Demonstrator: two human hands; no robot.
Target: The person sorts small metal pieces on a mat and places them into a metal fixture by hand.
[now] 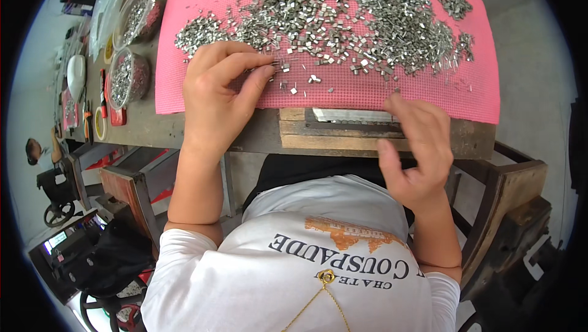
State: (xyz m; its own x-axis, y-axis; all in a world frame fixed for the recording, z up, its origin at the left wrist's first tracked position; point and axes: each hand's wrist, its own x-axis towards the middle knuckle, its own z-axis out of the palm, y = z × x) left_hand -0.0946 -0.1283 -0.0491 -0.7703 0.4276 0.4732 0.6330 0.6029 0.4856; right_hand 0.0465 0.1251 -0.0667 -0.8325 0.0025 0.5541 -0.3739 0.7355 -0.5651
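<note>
My left hand (223,81) is over the front left of a pink mesh mat (174,87). Its thumb and index finger are nearly together in a pinch at a small silver metal part with thin wire legs (277,63), partly hidden by the fingertips. Beyond it, heaps of the same small silver parts (300,7) cover much of the mat, with a few loose ones in front. My right hand (419,142) has thumb and fingers apart, at the right end of a wooden block (324,141) on the table's front edge. A silver metal strip (349,115) lies along that block, under the fingertips.
Clear plastic tubs of silver parts (128,78) stand left of the mat. Near them lie a red-handled tool (103,90), orange-handled pliers (87,125) and a tape roll (100,122). Another person (43,151) is far left. A wooden-topped stand (508,203) is at the right.
</note>
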